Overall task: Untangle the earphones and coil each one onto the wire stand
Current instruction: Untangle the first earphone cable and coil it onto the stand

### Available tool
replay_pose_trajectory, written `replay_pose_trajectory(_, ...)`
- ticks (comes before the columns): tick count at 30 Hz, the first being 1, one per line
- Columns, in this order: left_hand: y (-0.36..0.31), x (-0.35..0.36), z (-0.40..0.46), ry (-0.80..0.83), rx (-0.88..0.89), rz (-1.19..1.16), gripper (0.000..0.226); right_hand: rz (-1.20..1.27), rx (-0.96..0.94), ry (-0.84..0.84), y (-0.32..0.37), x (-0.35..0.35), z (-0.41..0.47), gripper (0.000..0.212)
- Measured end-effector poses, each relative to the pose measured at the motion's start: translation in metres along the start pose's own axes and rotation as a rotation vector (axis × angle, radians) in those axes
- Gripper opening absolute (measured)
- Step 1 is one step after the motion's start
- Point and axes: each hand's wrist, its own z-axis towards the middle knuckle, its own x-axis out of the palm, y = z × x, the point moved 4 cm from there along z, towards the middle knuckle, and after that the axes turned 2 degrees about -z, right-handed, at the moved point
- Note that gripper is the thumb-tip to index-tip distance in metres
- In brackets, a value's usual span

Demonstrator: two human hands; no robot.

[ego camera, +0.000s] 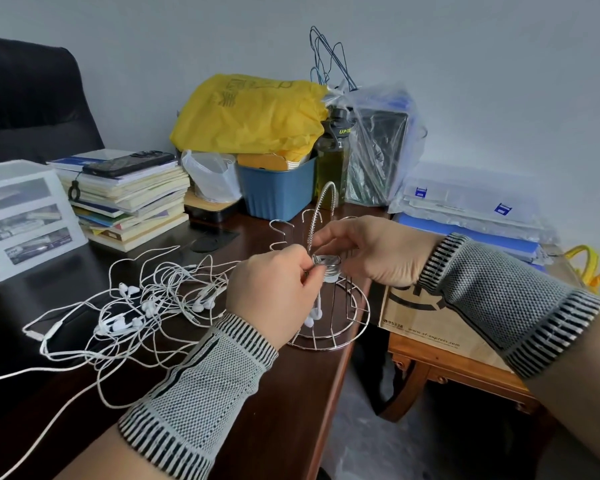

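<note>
Both hands meet over the stand at the desk edge: the left hand pinches the cord, the right hand grips the coil. The coil's turns appear to lie flat, its axis roughly upright; earbuds hang below. Slack tension could unwind the coil. The remaining tangle lies left, and a tug may drag it.

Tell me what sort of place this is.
Probably a home office or study: a dark wooden desk with a stack of books, a black office chair, and plastic document folders.
</note>
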Motion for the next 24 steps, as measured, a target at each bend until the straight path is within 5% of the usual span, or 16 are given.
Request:
replay_pose_trajectory(16,-0.002,-0.014,0.005,0.052,0.099,0.066,0.019,-0.093,-0.001,-0.083,-0.007,-0.005,0.004,0.04)
replay_pose_trajectory(24,0.015,0.007,-0.01,0.092,-0.415,-0.536,0.014,-0.012,-0.058,-0.211,-0.007,-0.004,-0.007,0.031)
